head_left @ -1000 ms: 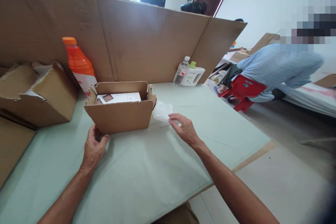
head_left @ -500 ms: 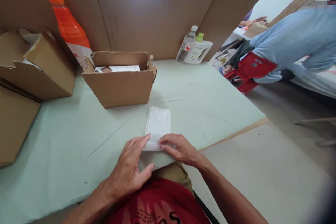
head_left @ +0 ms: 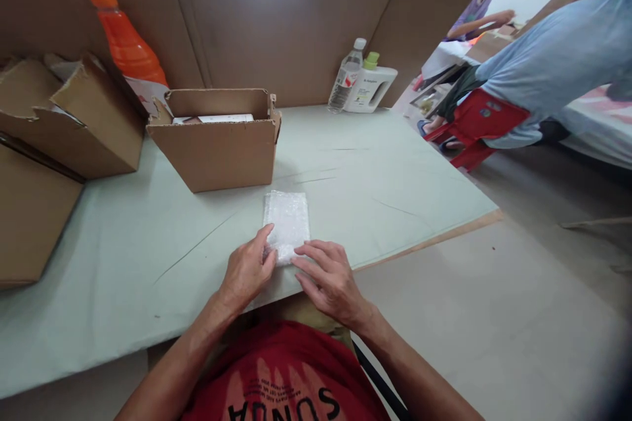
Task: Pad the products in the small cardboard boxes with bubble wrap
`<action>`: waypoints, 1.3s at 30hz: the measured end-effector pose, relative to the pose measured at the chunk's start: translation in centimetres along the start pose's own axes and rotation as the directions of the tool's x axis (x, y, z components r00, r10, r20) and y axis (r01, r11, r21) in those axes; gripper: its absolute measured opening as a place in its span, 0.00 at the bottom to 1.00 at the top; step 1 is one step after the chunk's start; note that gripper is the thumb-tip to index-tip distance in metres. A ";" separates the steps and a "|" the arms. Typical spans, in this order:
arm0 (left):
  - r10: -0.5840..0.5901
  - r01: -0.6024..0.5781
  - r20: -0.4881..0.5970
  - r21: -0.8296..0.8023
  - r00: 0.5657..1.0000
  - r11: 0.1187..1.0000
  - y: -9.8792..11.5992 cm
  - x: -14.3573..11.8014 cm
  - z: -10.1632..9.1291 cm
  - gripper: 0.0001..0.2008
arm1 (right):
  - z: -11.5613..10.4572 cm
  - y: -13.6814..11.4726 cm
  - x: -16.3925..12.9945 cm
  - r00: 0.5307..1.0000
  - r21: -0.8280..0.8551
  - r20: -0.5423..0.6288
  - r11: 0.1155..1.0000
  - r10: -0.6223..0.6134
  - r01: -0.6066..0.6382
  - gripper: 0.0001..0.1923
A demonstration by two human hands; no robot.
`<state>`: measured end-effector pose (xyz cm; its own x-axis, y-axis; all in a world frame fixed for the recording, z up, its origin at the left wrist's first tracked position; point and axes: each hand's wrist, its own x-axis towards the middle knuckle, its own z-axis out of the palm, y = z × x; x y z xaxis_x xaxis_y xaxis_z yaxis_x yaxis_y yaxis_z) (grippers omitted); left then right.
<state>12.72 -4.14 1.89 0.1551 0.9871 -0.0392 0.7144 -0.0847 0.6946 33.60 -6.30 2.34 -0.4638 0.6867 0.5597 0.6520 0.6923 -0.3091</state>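
A flat, clear bubble-wrap pouch (head_left: 287, 218) lies on the green-covered table (head_left: 197, 237) in front of me. My left hand (head_left: 248, 268) is at its lower left edge, thumb and fingers closed on that edge. Other fingers of this hand are tucked out of sight. At the pouch's lower right corner is my right hand (head_left: 332, 279), its fingers spread and the fingertips touching or just beside the wrap.
Beyond the pouch stands an open cardboard box (head_left: 222, 154) with white items inside. More cardboard boxes (head_left: 106, 125) and an orange bottle (head_left: 131, 46) are at left. A water bottle (head_left: 345, 79) and white jug (head_left: 372, 89) stand behind. Two people work at right, one on a red chair (head_left: 486, 122).
My left hand has come in to the pouch's left edge and closed on it. My right hand's fingers have spread from a pinch. The view has shifted slightly.
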 end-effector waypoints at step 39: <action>0.088 -0.100 -0.183 -0.058 0.979 0.993 -0.8 0.8 0.6 0.16 | -0.3 2.5 0.8 0.990 -0.028 0.139 1.000 0.015 -0.012 0.18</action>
<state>12.68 -3.40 0.83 0.0902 0.9839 0.1542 0.6541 -0.1753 0.7358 35.08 -4.09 2.24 -0.5328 0.7215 0.4423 0.6739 0.6778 -0.2940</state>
